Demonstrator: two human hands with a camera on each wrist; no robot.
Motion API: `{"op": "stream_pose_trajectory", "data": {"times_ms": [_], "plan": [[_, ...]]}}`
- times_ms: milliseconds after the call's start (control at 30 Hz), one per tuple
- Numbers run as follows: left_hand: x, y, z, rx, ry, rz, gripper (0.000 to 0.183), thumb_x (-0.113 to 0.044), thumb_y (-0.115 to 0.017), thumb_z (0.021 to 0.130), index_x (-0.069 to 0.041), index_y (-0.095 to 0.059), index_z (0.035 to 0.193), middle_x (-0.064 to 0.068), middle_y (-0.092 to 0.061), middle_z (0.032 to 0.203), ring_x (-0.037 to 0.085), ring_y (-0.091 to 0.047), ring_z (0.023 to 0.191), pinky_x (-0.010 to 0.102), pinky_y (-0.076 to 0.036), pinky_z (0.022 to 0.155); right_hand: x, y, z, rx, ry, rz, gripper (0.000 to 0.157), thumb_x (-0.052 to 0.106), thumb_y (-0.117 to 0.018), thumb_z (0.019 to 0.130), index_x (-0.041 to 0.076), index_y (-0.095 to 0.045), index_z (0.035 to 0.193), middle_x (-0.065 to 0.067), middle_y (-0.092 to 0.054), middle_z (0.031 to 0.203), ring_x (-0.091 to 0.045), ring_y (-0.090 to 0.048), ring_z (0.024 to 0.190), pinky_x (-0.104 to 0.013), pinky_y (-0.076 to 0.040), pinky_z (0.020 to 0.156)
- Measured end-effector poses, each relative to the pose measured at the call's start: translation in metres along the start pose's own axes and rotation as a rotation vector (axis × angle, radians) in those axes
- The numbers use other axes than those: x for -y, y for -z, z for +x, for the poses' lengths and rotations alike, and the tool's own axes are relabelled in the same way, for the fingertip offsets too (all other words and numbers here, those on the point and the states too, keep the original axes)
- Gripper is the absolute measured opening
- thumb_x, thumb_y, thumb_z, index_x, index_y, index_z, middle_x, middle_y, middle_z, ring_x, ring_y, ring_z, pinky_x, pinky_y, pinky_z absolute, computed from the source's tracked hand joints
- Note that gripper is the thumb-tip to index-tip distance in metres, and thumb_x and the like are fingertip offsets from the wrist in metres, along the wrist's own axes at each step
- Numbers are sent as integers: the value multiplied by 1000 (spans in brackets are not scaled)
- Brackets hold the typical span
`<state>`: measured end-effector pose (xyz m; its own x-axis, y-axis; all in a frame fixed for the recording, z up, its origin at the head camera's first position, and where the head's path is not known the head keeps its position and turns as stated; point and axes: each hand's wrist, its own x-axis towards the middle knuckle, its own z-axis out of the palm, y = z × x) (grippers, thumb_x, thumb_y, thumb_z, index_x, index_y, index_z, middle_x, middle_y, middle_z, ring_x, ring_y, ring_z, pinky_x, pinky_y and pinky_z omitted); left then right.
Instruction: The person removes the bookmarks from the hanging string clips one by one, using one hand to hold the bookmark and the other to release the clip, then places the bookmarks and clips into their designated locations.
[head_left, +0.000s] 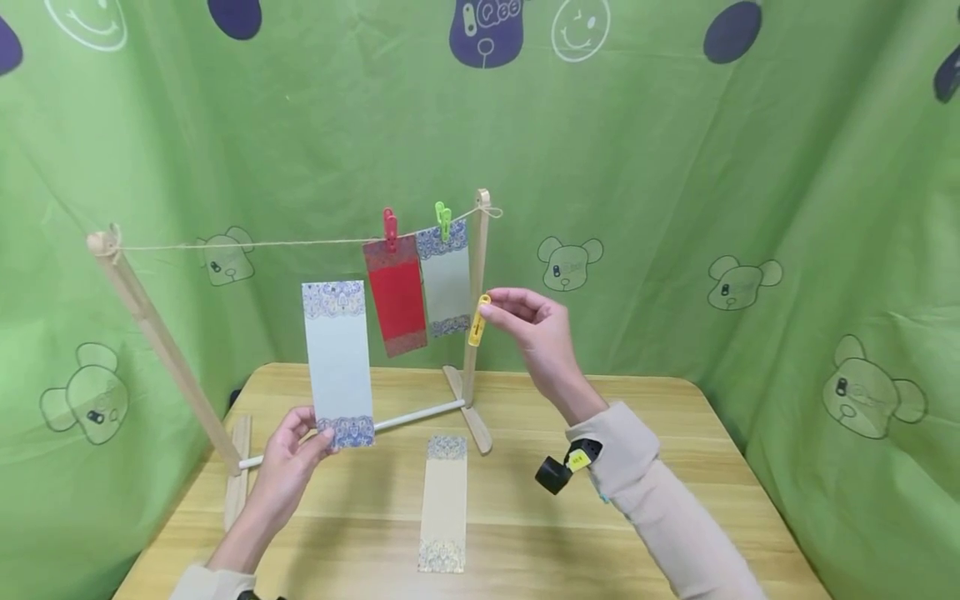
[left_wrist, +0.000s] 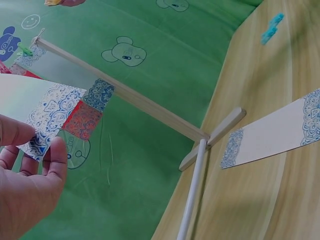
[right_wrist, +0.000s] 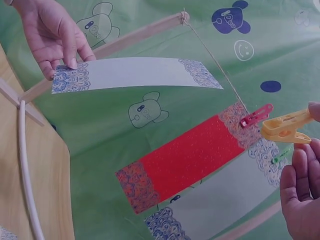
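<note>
My left hand (head_left: 288, 458) pinches a pale blue card (head_left: 339, 358) with patterned ends by its lower edge. The card stands upright in front of the string (head_left: 300, 242), its top below the line. My right hand (head_left: 543, 342) pinches a yellow clothespin (head_left: 477, 323) beside the right post; the right wrist view shows that clothespin (right_wrist: 287, 125) from close by. On the string, a red card (head_left: 397, 296) hangs from a red clothespin (head_left: 390, 229). To its right hangs another pale card (head_left: 447, 283) under a green clothespin (head_left: 443, 221).
The string runs between two wooden posts (head_left: 161, 342), joined low down by a white rod (head_left: 420, 414). A cream card (head_left: 443, 504) with patterned ends lies on the wooden table (head_left: 600, 517). In the left wrist view, a teal clothespin (left_wrist: 270, 32) lies on the table.
</note>
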<state>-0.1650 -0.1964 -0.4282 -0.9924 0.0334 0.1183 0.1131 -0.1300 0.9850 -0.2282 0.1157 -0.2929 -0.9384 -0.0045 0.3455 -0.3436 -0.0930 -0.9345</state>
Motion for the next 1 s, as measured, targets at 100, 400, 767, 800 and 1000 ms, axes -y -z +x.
{"op": "stream_pose_trajectory", "data": {"times_ms": [100,400,767,800,1000], "plan": [[2,0,-2,2,9,-5,27,4,-52,95,7,-40,119,9,-53,107,13,-59,90,25,-55,82,-4,4,-4,-2,-16,-1,27,8,-76,83,1,-67,107,-5,-70,96,-18,-65,88,-31,-53,90],[7,1,-9,10,5,-15,26,4,-53,94,8,-41,117,8,-53,104,13,-59,88,26,-55,82,-14,15,-19,-22,-75,22,26,10,-77,83,3,-68,106,-8,-70,99,-18,-65,90,-31,-53,92],[8,2,-13,38,-6,-34,28,4,-53,94,10,-40,118,10,-54,105,15,-59,89,26,-56,81,-22,30,-32,-64,-138,101,25,8,-77,82,3,-67,104,-9,-67,100,-17,-63,88,-27,-54,88],[9,1,-14,38,-3,-33,28,4,-53,94,10,-40,118,11,-53,105,16,-59,89,26,-56,81,-23,31,-34,-67,-147,108,24,7,-77,82,4,-67,104,-9,-67,100,-17,-63,88,-27,-54,88],[12,0,-16,28,6,-28,27,5,-53,93,11,-40,117,11,-52,104,15,-58,87,26,-56,79,-27,39,-41,-94,-177,152,24,4,-76,83,3,-67,105,-8,-67,99,-16,-63,86,-26,-54,88]]}}
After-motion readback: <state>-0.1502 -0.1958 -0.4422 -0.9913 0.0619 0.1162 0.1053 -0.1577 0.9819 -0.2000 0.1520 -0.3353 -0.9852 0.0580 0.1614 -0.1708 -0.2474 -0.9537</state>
